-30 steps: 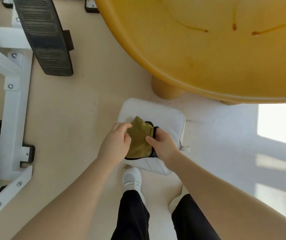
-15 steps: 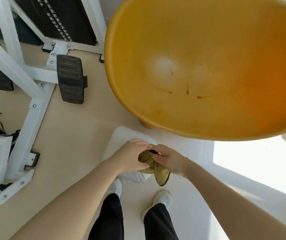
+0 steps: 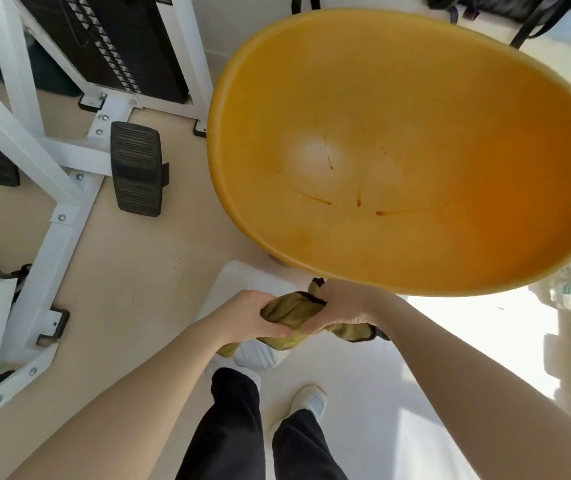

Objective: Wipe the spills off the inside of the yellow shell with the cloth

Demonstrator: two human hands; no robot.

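Head view looks down into the yellow shell (image 3: pixel 415 126), tilted open toward the person, with thin brown spills (image 3: pixel 358 201) streaked low on its inner wall. Left of it stands a white exercise frame (image 3: pixel 52 157) with black pedals. Below the shell's near rim, the left hand (image 3: pixel 246 317) and right hand (image 3: pixel 341 308) each curl their fingers tightly around the olive cloth (image 3: pixel 291 311), bunched between them above a white cushion (image 3: pixel 232 285)
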